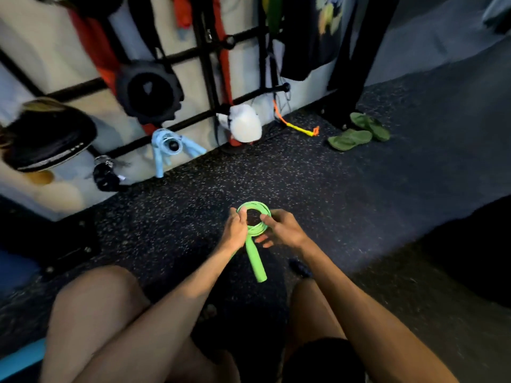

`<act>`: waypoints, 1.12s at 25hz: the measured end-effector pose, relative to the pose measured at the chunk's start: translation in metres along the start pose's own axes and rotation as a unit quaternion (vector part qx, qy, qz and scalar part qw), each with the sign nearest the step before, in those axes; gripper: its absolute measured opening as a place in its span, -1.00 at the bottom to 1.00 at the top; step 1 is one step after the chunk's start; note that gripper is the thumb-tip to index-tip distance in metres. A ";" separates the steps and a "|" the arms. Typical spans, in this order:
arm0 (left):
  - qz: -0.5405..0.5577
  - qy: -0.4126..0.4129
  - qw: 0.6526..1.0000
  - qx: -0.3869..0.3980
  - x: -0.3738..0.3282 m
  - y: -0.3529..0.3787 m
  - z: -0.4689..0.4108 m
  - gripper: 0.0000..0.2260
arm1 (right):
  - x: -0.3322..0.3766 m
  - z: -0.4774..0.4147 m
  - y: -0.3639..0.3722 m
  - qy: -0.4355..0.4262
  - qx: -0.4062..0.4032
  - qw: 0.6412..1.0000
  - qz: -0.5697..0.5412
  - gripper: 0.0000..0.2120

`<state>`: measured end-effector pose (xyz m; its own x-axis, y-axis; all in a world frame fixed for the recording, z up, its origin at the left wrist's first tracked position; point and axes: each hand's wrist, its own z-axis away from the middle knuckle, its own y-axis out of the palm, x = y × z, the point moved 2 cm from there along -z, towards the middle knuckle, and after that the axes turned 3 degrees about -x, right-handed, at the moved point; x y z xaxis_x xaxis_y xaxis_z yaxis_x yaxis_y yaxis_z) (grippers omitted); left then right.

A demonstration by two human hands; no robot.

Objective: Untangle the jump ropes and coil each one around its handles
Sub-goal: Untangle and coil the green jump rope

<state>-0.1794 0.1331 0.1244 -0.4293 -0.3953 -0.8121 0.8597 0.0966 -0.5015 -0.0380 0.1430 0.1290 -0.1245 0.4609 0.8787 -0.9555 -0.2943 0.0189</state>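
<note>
nearest, the person's bare knees [105,294] frame a speckled dark rubber floor [345,189]. just beyond them, held above the floor at centre, is the green jump rope [255,210]. it is bright green, thin and flat-looking, gathered into a tidy ring of several turns. one matching handle [255,261] hangs down from the ring toward the person. a thinner green streak beside the left wrist may be the second handle, but blur hides it.

the left hand [236,230] is clamped on the ring's left side, thumb over the turns. the right hand [282,230] pinches the right side, thumb on top and fingers loosely spread beneath.

judging by this, the rope is untangled and looped, but the loops are not yet wound around the handles. that wrapping seems to be what is left.

farther off, an orange and yellow cord [296,127] lies by the wall, and i cannot tell whether it is another rope. near it are green flip-flops [359,131] to the right and a pale blue hand gripper [168,147] to the left, under a black rack [204,64].
</note>
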 end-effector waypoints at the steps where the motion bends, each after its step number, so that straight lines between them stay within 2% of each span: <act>1: 0.011 -0.013 1.000 -0.014 0.006 -0.009 -0.003 -0.60 | 0.002 -0.009 0.011 -0.009 0.007 1.000 0.014 -0.81; 5: 0.043 -0.041 0.997 -0.056 0.032 -0.048 -0.024 -0.64 | 0.015 -0.046 0.054 -0.057 -0.017 0.996 0.064 -0.82; 8: 0.121 -0.052 0.989 -0.073 0.050 -0.073 -0.047 -0.64 | 0.024 -0.072 0.080 -0.093 -0.039 0.991 0.091 -0.94; 12: 0.193 -0.070 0.976 -0.079 0.079 -0.098 -0.076 -0.69 | 0.027 -0.118 0.106 -0.123 -0.072 0.985 0.094 -0.82; 16: 0.240 -0.059 0.966 -0.076 0.087 -0.111 -0.098 -0.78 | 0.031 -0.158 0.126 -0.172 -0.076 0.976 0.108 -0.84; 24: 0.271 -0.010 0.947 -0.174 0.066 -0.142 -0.183 -0.76 | 0.082 -0.243 0.162 -0.262 -0.080 0.951 0.145 -0.75; 28: 0.252 -0.012 0.946 -0.204 0.047 -0.161 -0.232 -0.75 | 0.106 -0.286 0.171 -0.299 -0.140 0.935 0.131 -0.79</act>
<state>-0.4021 0.3110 0.0980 0.0172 -0.2261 -0.9740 0.7728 0.6210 -0.1305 -0.2909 0.3809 0.0889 -0.2728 -0.1710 0.9468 -0.9560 -0.0621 -0.2867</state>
